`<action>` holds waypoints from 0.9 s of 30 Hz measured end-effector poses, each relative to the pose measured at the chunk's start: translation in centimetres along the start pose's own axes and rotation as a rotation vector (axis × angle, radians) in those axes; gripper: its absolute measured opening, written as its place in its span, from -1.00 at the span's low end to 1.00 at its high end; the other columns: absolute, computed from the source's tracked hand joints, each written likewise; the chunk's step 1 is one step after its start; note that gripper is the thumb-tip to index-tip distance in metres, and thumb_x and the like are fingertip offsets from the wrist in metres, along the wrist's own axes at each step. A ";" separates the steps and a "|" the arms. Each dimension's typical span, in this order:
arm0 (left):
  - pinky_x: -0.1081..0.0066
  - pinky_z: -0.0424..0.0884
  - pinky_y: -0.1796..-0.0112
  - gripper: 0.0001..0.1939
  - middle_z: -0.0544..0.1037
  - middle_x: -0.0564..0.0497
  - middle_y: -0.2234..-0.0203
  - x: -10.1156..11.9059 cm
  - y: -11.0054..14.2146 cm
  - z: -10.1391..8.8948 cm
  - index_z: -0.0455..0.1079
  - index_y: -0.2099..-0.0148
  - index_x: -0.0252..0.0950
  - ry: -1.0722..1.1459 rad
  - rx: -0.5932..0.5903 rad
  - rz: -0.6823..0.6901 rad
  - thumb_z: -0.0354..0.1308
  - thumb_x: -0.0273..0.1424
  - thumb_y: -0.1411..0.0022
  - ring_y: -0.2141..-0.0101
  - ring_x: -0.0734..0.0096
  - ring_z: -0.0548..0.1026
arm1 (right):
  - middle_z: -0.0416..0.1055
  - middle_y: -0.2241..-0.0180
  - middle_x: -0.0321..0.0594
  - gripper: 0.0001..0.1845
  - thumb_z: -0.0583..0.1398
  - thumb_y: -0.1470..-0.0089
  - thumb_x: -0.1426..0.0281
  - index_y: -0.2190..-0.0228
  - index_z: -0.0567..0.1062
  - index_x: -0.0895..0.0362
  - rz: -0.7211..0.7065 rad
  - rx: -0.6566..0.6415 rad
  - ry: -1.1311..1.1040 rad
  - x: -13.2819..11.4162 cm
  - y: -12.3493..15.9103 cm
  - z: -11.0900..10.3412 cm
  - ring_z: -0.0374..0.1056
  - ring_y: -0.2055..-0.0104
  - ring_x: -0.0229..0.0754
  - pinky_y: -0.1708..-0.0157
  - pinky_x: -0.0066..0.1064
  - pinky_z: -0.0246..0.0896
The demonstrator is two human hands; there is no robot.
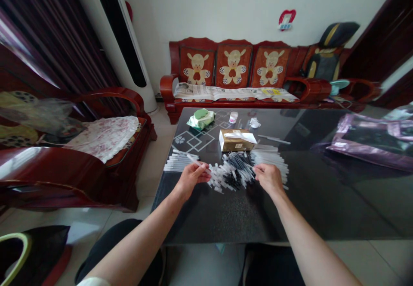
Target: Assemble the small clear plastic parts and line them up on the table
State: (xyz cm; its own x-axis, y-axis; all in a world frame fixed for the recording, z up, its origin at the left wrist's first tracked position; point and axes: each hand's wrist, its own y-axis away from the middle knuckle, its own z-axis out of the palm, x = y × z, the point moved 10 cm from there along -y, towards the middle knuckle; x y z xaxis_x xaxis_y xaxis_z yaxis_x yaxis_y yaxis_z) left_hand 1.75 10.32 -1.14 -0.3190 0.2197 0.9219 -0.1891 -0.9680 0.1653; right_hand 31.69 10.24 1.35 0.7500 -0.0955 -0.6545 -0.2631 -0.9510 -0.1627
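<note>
A heap of thin black refills and small clear plastic parts [232, 175] lies on the dark glass table [245, 217]. My left hand [191, 177] is closed on a clear plastic tube that points up and left. My right hand [268, 176] rests at the heap's right edge with its fingers curled down into the pieces; what it holds is hidden. A row of clear tubes [178, 162] lies to the left of my left hand. Another bundle of clear tubes [269, 156] lies just beyond my right hand.
A brown cardboard box [236, 140] stands behind the heap. Farther back are a green packet [201, 118], a small cup [233, 116] and crumpled paper [254, 122]. A purple plastic bag [371, 139] lies at the table's right. Red wooden sofas stand behind and left.
</note>
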 end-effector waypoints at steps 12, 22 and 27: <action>0.50 0.44 0.44 -0.62 0.51 -0.02 0.51 0.0 1.6 4.4 0.47 0.22 -0.40 -0.114 -0.257 0.016 0.30 -0.17 -0.07 0.51 0.48 0.49 | 0.46 0.57 -0.25 -0.57 0.12 -0.10 0.06 0.46 0.48 0.18 -0.116 -0.692 -0.629 -10.6 8.3 9.4 0.30 0.66 -0.33 0.72 -0.54 0.09; 0.47 0.47 0.42 -0.60 0.50 0.00 0.49 4.1 0.6 0.8 0.44 0.19 -0.37 -0.115 -0.099 0.140 0.31 -0.16 -0.03 0.50 0.47 0.49 | 0.46 0.58 -0.24 -0.60 0.19 -0.04 0.11 0.51 0.45 0.22 -0.034 -0.785 -0.662 -9.5 8.4 10.0 0.30 0.66 -0.35 0.70 -0.55 0.09; 0.48 0.43 0.49 -0.61 0.47 0.02 0.56 2.5 0.9 2.9 0.38 0.27 -0.38 -0.268 -0.241 0.145 0.27 -0.13 -0.07 0.56 0.47 0.46 | 0.48 0.55 -0.23 -0.54 0.13 -0.09 0.05 0.29 0.47 0.23 0.026 -0.860 -0.719 -10.0 9.2 10.8 0.29 0.68 -0.34 0.72 -0.56 0.06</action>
State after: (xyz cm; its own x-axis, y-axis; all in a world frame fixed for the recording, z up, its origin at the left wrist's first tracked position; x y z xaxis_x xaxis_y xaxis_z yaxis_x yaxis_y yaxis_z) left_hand 3.47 9.63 2.27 -0.1103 0.0120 0.9938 -0.3830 -0.9232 -0.0313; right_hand 15.19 5.64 -1.60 0.1523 -0.1910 -0.9697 0.4417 -0.8646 0.2397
